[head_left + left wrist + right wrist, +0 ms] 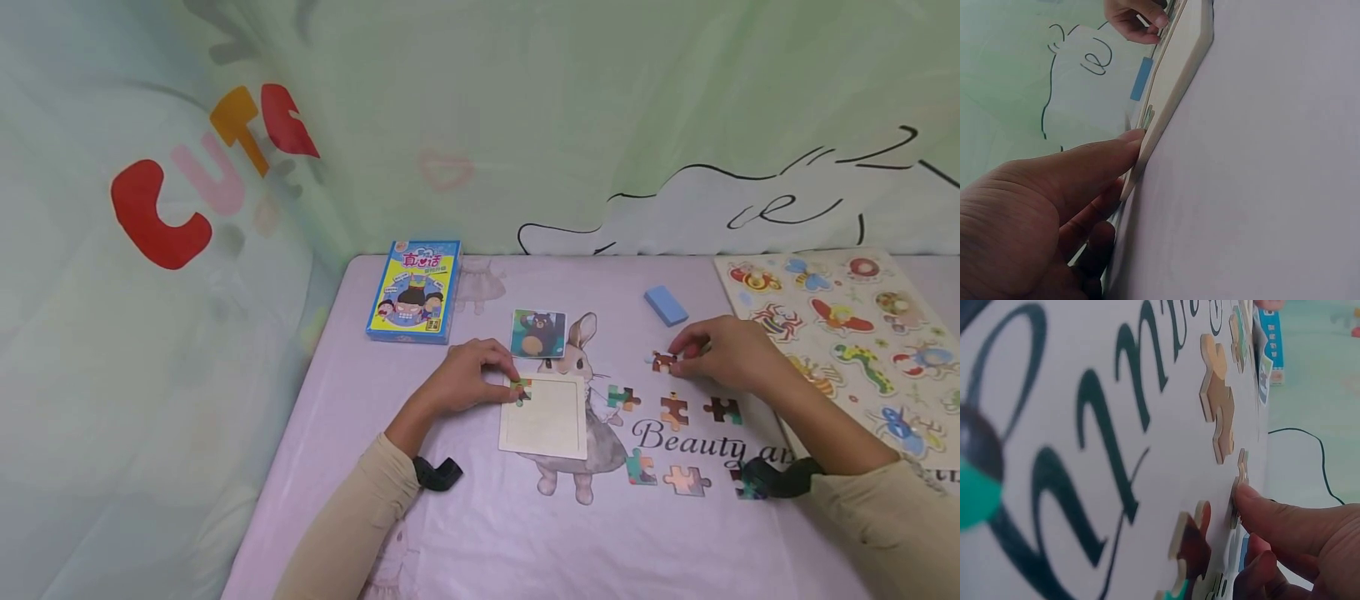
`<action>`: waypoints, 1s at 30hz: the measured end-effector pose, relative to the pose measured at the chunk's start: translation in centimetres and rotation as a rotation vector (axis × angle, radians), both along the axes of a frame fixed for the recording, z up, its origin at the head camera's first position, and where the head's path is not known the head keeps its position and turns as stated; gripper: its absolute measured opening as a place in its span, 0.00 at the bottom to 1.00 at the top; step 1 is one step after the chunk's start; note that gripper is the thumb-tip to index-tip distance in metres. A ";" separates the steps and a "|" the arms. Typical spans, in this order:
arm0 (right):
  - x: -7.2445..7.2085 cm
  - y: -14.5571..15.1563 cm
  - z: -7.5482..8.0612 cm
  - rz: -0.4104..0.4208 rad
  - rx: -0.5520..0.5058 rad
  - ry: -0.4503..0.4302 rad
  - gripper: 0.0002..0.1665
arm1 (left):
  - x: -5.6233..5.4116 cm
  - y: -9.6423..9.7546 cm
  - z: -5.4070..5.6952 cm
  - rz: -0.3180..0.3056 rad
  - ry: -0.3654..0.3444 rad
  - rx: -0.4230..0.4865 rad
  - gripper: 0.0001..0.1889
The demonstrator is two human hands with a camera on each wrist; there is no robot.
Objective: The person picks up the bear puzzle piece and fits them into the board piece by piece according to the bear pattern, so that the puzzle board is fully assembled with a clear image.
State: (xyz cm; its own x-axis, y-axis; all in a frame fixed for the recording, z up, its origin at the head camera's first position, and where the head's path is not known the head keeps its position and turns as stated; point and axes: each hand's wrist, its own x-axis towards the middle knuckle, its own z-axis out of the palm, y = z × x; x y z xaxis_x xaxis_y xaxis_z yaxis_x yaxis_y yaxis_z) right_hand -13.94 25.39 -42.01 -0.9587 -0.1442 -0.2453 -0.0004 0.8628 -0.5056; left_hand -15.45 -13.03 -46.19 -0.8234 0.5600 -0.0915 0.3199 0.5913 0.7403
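A square wooden puzzle tray (551,429) lies mid-table, with one jigsaw piece (522,392) in its upper left corner. My left hand (467,379) grips the tray at that corner; in the left wrist view the thumb (1125,150) presses the edge near the piece. To the right, my right hand (731,354) pinches a brown bear-face puzzle piece (663,362) between thumb and fingers, low over the table. Several loose puzzle pieces, among them a brown one (673,410) and a dark one (722,409), lie between the tray and my right forearm.
A bear picture card (537,333) lies just behind the tray. Farther back stand a blue-and-yellow card box (411,292) on the left and a blue block (666,306) on the right. A wooden insect board (847,333) lies under my right forearm's far side.
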 end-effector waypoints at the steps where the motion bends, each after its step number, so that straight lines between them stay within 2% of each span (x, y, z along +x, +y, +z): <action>1: 0.0 0.0 0.0 0.000 -0.001 -0.002 0.18 | 0.0 0.0 0.0 0.000 -0.002 0.001 0.07; 23: 0.3 -0.3 0.7 -0.007 -0.042 -0.005 0.10 | 0.1 0.1 0.4 -0.002 -0.008 -0.006 0.08; 30: 0.4 -0.5 1.1 -0.004 -0.054 -0.026 0.11 | 0.1 0.1 0.3 0.001 -0.019 -0.008 0.07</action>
State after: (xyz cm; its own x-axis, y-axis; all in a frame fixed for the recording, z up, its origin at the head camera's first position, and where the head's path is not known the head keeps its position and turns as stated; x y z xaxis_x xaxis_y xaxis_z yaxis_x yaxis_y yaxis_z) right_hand -13.50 24.93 -40.92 -0.9526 -0.1540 -0.2625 0.0171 0.8341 -0.5514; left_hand -15.36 -12.93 -45.87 -0.8220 0.5586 -0.1112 0.3054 0.5972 0.7417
